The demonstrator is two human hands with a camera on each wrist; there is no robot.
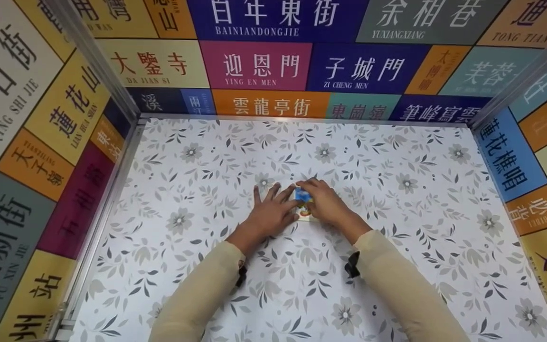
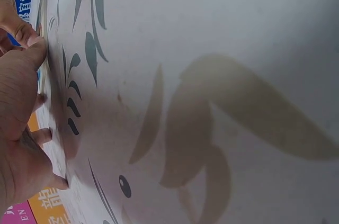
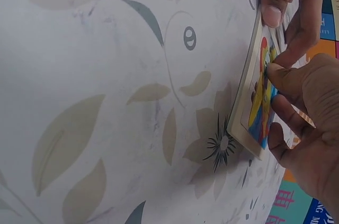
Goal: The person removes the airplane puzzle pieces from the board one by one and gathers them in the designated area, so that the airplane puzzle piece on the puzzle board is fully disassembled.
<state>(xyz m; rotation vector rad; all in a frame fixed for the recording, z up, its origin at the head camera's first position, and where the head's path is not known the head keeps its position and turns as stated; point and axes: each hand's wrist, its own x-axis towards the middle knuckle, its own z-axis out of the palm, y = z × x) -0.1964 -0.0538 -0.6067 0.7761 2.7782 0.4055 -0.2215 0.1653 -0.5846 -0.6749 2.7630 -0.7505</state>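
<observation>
Pale wood edges the picture board (image 3: 256, 105) on the desk (image 1: 373, 156), between our left hand (image 1: 273, 213) and right hand (image 1: 328, 202), touching both; fingers mask its long axis. We spread the left fingers, thumb on the board; whether the bent right fingers grip, we cannot tell.

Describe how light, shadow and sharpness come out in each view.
Head view: the floral tabletop is bright, but the small board shows too little detail to make out its picture; left wrist view: the tabletop looks dull grey, darker toward the upper right; right wrist view: the tabletop darkens softly beside the board, whose coloured picture is foreshortened.
</observation>
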